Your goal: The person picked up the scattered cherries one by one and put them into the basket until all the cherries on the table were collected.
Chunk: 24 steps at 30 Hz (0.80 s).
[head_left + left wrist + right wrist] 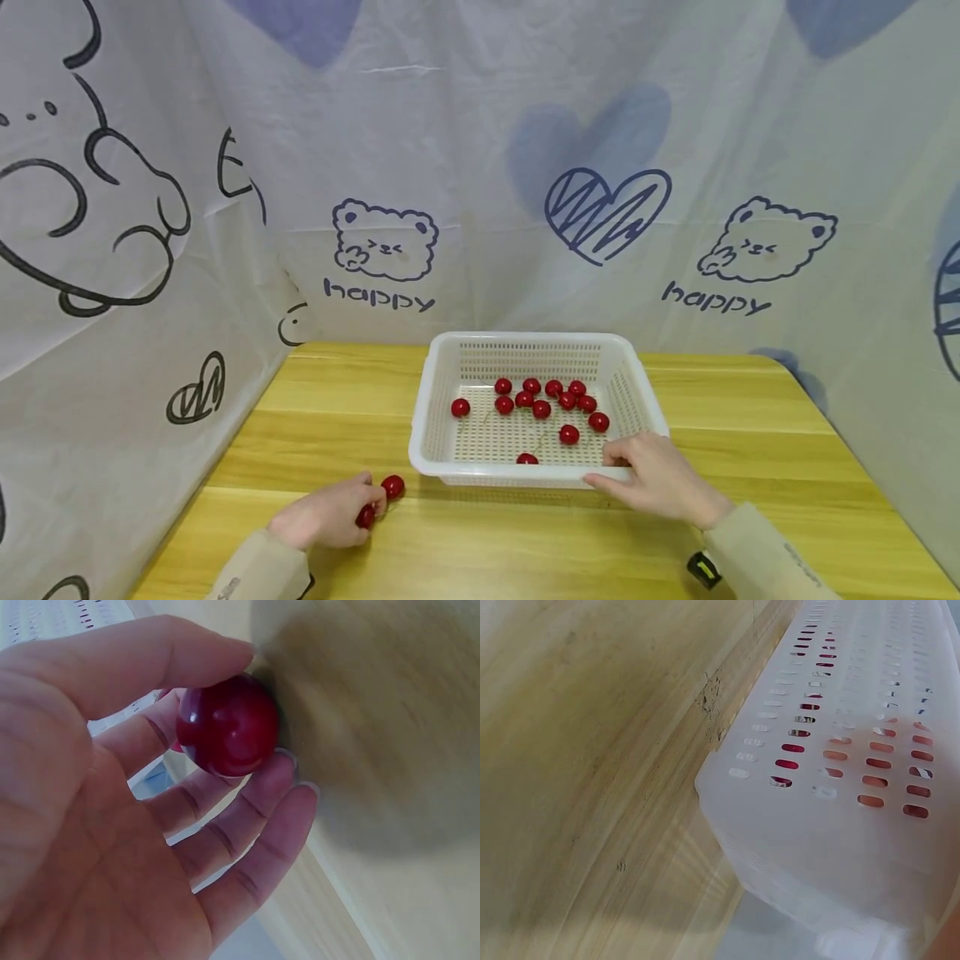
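Observation:
On the table left of the basket, my left hand (330, 511) has its thumb and fingers round a red cherry (229, 726). A second cherry (393, 486) lies just beyond those fingertips, beside the basket's near left corner. My right hand (663, 477) grips the near rim of the white plastic basket (510, 476) toward its right end, fingers inside and thumb outside. Several red cherries (568, 434), some with thin stems, lie on the basket floor. In the right wrist view the slotted basket wall (802, 825) shows fingers through its holes.
The basket stands on a yellow wood-grain table (315, 417) near its back edge. A printed white cloth (480, 150) hangs behind the table and along both sides. A small black and yellow object (703, 570) sits by the right sleeve.

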Each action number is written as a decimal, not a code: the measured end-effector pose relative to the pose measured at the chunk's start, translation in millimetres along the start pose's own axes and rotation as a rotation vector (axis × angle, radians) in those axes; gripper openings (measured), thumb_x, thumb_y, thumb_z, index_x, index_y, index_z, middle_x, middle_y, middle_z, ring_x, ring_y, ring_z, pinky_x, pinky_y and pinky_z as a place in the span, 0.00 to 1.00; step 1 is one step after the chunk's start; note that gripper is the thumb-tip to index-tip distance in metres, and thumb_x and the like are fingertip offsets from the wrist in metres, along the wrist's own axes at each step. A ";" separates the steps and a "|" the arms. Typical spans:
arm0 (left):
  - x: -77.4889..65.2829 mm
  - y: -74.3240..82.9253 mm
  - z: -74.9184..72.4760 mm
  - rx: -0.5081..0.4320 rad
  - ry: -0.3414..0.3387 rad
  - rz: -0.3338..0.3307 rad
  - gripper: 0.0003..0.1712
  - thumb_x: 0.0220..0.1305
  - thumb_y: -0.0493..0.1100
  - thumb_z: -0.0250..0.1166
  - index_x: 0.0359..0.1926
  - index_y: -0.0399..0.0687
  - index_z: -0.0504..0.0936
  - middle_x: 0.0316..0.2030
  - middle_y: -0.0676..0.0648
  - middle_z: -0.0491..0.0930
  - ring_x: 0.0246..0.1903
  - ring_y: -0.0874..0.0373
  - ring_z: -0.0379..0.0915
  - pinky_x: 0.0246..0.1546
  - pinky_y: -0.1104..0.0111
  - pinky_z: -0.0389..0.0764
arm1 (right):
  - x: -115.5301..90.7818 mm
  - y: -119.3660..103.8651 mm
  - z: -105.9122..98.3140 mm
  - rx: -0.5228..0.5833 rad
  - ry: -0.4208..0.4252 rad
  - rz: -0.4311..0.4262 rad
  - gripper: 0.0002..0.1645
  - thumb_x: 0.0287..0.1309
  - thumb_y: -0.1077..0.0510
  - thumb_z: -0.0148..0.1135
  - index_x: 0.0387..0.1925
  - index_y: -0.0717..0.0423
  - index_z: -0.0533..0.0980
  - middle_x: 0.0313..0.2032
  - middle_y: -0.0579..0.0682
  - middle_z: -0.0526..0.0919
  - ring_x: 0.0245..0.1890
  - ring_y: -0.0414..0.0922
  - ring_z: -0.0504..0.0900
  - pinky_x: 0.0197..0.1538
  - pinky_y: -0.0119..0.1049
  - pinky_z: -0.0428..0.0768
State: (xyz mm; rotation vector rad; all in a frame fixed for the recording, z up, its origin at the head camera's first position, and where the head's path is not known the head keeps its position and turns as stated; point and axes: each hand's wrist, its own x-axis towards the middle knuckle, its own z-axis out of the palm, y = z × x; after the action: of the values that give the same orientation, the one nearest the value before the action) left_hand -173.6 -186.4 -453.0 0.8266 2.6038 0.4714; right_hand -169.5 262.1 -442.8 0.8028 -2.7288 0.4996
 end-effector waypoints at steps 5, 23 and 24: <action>0.0 -1.0 1.2 0.018 0.013 0.022 0.16 0.40 0.31 0.65 0.27 0.53 0.70 0.29 0.52 0.63 0.26 0.60 0.61 0.25 0.70 0.67 | -0.4 1.1 1.0 -0.018 -0.004 -0.004 0.22 0.53 0.30 0.58 0.15 0.33 0.65 0.12 0.29 0.63 0.14 0.30 0.60 0.19 0.27 0.59; -0.6 -2.9 -1.8 0.003 -0.001 0.046 0.10 0.46 0.36 0.63 0.27 0.54 0.71 0.28 0.54 0.66 0.26 0.61 0.62 0.26 0.69 0.67 | -1.5 1.1 3.7 -0.032 -0.006 -0.017 0.21 0.57 0.32 0.56 0.16 0.33 0.66 0.11 0.29 0.62 0.12 0.30 0.60 0.16 0.26 0.59; -0.7 -2.9 -2.0 0.000 -0.003 0.046 0.10 0.47 0.36 0.63 0.27 0.54 0.71 0.27 0.54 0.66 0.26 0.61 0.62 0.26 0.69 0.67 | -1.6 1.2 3.9 -0.030 -0.006 -0.016 0.21 0.57 0.32 0.56 0.16 0.33 0.66 0.11 0.29 0.62 0.12 0.30 0.59 0.16 0.26 0.59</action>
State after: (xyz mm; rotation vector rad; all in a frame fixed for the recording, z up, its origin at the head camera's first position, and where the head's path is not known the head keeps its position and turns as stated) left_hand -175.3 -189.5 -452.3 0.8876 2.5864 0.4825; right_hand -169.4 262.3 -447.2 0.8190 -2.7267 0.4529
